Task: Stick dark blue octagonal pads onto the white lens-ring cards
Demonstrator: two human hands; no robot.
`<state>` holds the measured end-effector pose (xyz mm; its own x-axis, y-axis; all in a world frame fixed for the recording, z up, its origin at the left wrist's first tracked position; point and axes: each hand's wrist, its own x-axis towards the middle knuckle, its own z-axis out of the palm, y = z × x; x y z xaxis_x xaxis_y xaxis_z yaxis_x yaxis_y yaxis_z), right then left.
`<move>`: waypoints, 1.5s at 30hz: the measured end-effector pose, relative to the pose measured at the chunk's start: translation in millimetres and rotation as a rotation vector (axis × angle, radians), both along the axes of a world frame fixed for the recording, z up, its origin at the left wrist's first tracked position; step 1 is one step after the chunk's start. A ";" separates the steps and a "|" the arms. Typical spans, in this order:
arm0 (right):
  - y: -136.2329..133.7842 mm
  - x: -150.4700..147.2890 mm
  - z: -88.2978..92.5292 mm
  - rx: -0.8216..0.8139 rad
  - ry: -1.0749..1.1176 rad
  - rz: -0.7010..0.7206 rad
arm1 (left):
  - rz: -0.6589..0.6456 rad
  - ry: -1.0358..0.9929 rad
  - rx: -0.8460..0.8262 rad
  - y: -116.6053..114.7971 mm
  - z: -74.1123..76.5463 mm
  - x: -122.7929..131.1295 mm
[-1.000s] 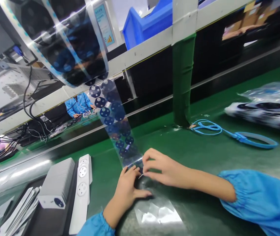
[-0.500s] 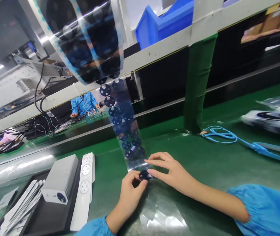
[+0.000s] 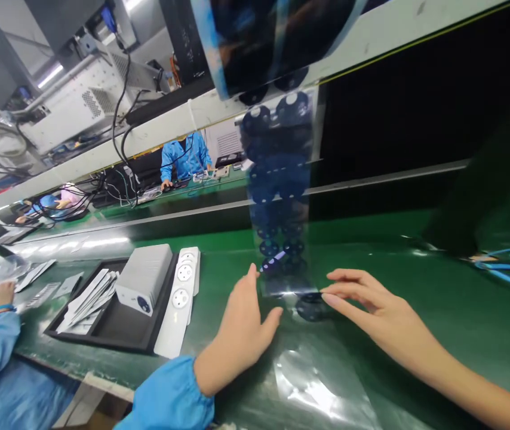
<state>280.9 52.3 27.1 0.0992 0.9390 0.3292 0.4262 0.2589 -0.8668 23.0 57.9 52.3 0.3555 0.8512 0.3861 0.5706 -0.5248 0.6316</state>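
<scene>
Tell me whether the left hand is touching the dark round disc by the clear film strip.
Apart: the head view shows a plain gap between the thumb of the left hand and the dark round disc.

Right hand lies just beside a dark round disc at the lower end of a clear film strip; open left hand at nine o'clock from the disc, white power strip beyond it.

Bright overhead strip light, glare on plastic film, bowed frame edges

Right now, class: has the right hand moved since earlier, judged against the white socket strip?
Yes: the right hand moved away from the white socket strip.
</scene>
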 end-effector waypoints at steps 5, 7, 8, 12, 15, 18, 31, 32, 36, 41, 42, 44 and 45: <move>8.3 0.7 -20.7 -0.243 0.132 0.262 | 0.608 0.459 0.193 -49.3 -36.5 -101.2; 12.1 2.5 -32.0 -0.271 0.110 0.311 | 0.724 0.523 0.227 -75.0 -69.1 -133.9; 14.5 4.0 -37.4 -0.276 0.103 0.325 | 0.727 0.545 0.222 -86.5 -82.7 -143.7; 21.4 7.9 -50.1 -0.225 0.067 0.350 | 0.822 0.612 0.255 -113.5 -99.9 -141.8; 13.8 0.2 -44.8 -0.104 -0.101 0.332 | 0.815 0.617 0.233 -112.6 -92.2 -127.7; -4.3 -22.0 -29.2 -0.034 -0.270 0.367 | 0.831 0.579 0.232 -101.1 -94.4 -124.6; 196.5 -276.6 39.9 -0.328 -0.342 0.480 | 0.847 0.319 0.132 -61.2 -105.7 -115.1; 208.8 -290.2 34.9 -0.344 -0.341 0.477 | 0.852 0.310 0.120 -60.2 -108.8 -113.8; 218.5 -312.1 14.6 -0.353 -0.348 0.413 | 0.900 0.280 0.157 -57.2 -120.0 -110.1; 177.9 -301.2 -0.6 -0.311 -0.398 0.396 | 0.976 0.289 0.163 -60.1 -111.4 -105.6; 167.9 -297.3 -2.3 -0.300 -0.405 0.412 | 0.976 0.297 0.165 -60.6 -108.8 -105.7; 150.6 -289.1 -3.6 -0.305 -0.402 0.419 | 0.968 0.321 0.173 -60.7 -105.7 -106.8; 144.3 -285.3 -2.8 -0.327 -0.394 0.408 | 0.962 0.334 0.176 -60.0 -105.7 -107.3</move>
